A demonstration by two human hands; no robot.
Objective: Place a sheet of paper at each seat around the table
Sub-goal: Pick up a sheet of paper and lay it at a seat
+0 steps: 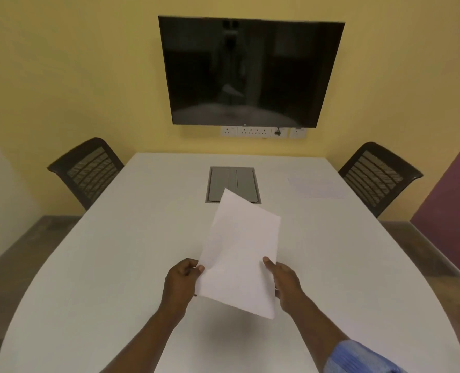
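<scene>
I hold white paper (239, 254) above the middle of the white table (115, 251), tilted with its far corner over the grey hatch. My left hand (181, 281) pinches its left edge near the bottom. My right hand (284, 282) grips the right edge, thumb on top. I cannot tell whether it is one sheet or a thin stack. Another white sheet (316, 187) lies flat on the table at the far right, in front of the right chair (379, 176). The left chair (89, 170) has no paper in front of it.
A grey cable hatch (232, 184) is set into the table's far centre. A dark screen (250, 72) hangs on the yellow wall above a row of sockets (262, 131). A purple wall panel (454, 195) stands at the right.
</scene>
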